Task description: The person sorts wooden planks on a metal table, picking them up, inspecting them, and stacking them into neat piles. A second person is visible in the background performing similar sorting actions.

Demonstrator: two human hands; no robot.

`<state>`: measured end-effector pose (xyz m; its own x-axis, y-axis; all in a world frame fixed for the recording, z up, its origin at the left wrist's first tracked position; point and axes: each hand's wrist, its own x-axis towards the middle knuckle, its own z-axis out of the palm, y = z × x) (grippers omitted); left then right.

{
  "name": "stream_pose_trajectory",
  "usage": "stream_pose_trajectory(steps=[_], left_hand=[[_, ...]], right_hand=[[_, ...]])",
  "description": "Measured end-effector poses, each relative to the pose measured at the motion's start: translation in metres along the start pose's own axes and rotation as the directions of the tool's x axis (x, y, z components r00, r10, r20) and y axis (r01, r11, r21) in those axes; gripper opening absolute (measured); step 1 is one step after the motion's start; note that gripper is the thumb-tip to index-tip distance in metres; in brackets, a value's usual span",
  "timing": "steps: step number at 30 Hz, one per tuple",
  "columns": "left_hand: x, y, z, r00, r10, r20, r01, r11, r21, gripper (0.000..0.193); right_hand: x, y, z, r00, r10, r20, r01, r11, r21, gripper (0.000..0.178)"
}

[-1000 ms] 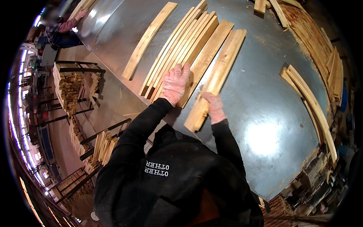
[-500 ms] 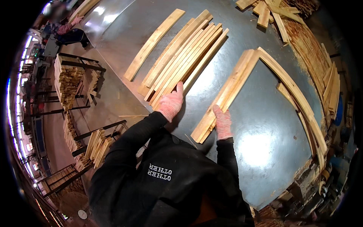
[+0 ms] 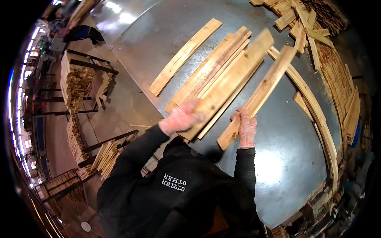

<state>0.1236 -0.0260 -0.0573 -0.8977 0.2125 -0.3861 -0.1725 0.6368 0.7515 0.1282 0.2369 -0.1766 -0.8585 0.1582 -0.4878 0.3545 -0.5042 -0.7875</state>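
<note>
My left hand, in a pink-and-white knit glove and blurred by motion, is closed round the near end of a wide wooden plank. The plank lies tilted over a row of wooden strips on the grey metal table. My right hand, gloved alike, grips another wooden board near its lower end; thumb and fingers go round its edge. A narrow gap parts the two boards. To the left, a single slightly curved board lies apart on the table.
Long curved strips lie along the table's right side. Offcuts are heaped at the far right. Left of the table stand racks with stacked wood and a smaller bundle of strips. A co-worker is at the far left.
My left hand has gone from resting on the strips to gripping a wide plank, now raised and turned over them. My right hand's board has shifted slightly right. The whole view has shifted a little.
</note>
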Motion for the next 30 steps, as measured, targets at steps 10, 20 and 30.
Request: stream_pose_trajectory(steps=[10, 20, 30], left_hand=[[0.1, -0.155, -0.089, 0.959, -0.114, -0.26, 0.201, 0.92, 0.337, 0.077], [0.104, -0.179, -0.155, 0.882, -0.066, -0.466, 0.354, 0.747, 0.563, 0.04], [0.116, -0.046, -0.083, 0.76, 0.612, -0.218, -0.443, 0.734, 0.515, 0.069]], right_hand=[[0.025, 0.04, 0.064, 0.977, -0.165, -0.139, 0.005, 0.661, -0.751, 0.056], [0.015, 0.042, 0.112, 0.995, -0.079, -0.068, 0.018, 0.772, -0.636, 0.083], [0.026, -0.041, 0.085, 0.9, 0.373, 0.226, 0.176, 0.163, -0.971, 0.108]])
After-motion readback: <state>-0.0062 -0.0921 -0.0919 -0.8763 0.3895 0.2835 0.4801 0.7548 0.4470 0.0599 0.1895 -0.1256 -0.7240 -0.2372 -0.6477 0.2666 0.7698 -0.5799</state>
